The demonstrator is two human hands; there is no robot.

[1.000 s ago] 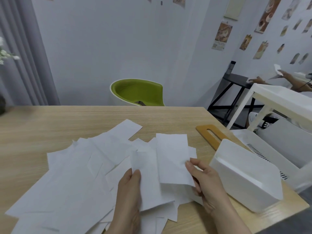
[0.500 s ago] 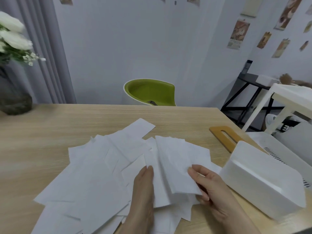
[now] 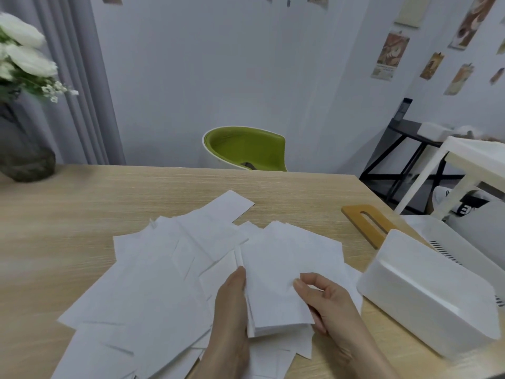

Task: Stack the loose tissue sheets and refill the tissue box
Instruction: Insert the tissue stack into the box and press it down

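Many loose white tissue sheets (image 3: 153, 277) lie spread over the wooden table (image 3: 82, 209). Between my hands sits a small stack of tissue sheets (image 3: 276, 285), its edges nearly lined up. My left hand (image 3: 229, 310) presses flat against the stack's left edge with straight fingers. My right hand (image 3: 325, 302) pinches the stack's right side, thumb on top. The white tissue box (image 3: 426, 302) lies upside down at the right. Its wooden lid with a slot (image 3: 366, 222) lies flat on the table behind it.
A dark glass vase with white flowers (image 3: 24, 149) stands at the table's far left corner. A green chair (image 3: 246, 149) sits behind the table. A white plastic bin (image 3: 448, 242) and a white side table (image 3: 475, 160) stand to the right.
The two sheets held apart have been brought together into one aligned stack between my hands. The camera view shifted right, bringing the vase into sight.
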